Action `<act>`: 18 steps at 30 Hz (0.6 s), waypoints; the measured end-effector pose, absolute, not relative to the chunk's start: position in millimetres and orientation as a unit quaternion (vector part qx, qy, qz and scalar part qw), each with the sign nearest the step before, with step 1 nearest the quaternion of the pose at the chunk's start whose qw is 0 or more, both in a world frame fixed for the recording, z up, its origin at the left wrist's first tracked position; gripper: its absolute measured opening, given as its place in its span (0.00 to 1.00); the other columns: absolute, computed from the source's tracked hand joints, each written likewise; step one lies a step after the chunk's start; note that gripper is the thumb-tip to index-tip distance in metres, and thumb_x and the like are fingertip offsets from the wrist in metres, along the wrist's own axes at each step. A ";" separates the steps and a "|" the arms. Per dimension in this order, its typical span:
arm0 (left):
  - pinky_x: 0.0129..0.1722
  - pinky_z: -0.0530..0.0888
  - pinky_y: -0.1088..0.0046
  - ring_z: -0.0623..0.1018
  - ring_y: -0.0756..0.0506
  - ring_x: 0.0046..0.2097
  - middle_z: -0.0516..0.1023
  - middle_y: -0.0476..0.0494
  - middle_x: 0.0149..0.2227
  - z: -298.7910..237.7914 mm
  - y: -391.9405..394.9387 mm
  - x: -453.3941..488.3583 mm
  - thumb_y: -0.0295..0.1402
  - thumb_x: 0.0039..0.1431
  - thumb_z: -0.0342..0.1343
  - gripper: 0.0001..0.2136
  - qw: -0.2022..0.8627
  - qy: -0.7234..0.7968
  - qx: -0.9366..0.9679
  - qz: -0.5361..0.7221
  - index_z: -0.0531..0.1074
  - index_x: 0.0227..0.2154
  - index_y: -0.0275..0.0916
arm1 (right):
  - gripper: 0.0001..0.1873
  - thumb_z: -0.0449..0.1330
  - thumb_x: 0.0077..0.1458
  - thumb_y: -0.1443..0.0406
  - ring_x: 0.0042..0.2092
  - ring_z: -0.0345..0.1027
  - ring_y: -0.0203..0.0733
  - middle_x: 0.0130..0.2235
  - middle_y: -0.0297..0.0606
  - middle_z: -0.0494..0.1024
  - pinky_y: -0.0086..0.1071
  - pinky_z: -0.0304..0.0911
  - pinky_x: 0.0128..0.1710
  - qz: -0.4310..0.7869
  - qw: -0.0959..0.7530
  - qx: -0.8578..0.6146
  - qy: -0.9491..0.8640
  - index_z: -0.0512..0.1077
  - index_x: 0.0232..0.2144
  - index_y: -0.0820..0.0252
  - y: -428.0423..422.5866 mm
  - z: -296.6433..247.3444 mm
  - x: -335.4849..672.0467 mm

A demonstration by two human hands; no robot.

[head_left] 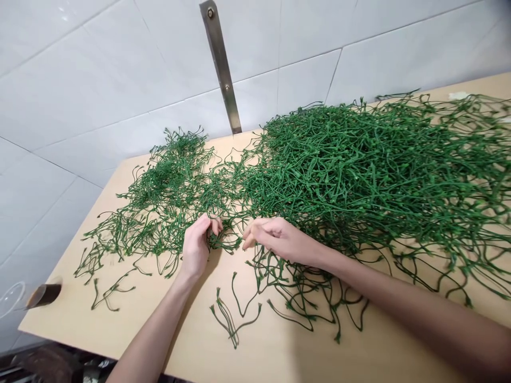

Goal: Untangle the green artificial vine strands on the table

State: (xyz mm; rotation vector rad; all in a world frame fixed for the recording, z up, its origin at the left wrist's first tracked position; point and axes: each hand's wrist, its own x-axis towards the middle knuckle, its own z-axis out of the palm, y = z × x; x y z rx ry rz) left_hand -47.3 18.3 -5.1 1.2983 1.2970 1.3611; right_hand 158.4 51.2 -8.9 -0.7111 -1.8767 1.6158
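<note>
Thin green plastic-looking stems with small tufted tips lie tangled on the table. A big heap of green stems (pixel 343 165) is on the right, and a smaller pile of green stems (pixel 159 186) spreads on the left. My left hand (pixel 197 244) is at the near edge of the smaller pile, its fingers curled inward beside several stems. My right hand (pixel 271 238) is at the near left edge of the big heap, thumb and fingers pressed together. Whatever either hand grips, if anything, is hidden or too small to make out. The hands are apart, fingertips facing each other.
The pale wooden table (pixel 255 351) stands against a white tiled wall (pixel 120 64). A metal bracket (pixel 223 69) is fixed to the wall. Loose stems (pixel 233 324) lie near the front. A dark brown cylindrical object (pixel 44 295) sits at the left edge, near a clear round rim (pixel 11 299).
</note>
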 end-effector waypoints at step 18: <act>0.41 0.73 0.72 0.78 0.47 0.39 0.81 0.43 0.35 8.7 10.1 -46.7 0.34 0.59 0.59 0.06 0.402 0.501 0.621 0.449 0.78 0.33 0.38 | 0.44 0.67 0.50 0.62 0.25 0.61 0.28 0.34 0.34 0.76 0.22 0.55 0.20 0.647 0.278 -0.320 -0.633 0.53 0.65 0.58 44.8 -8.3 155.1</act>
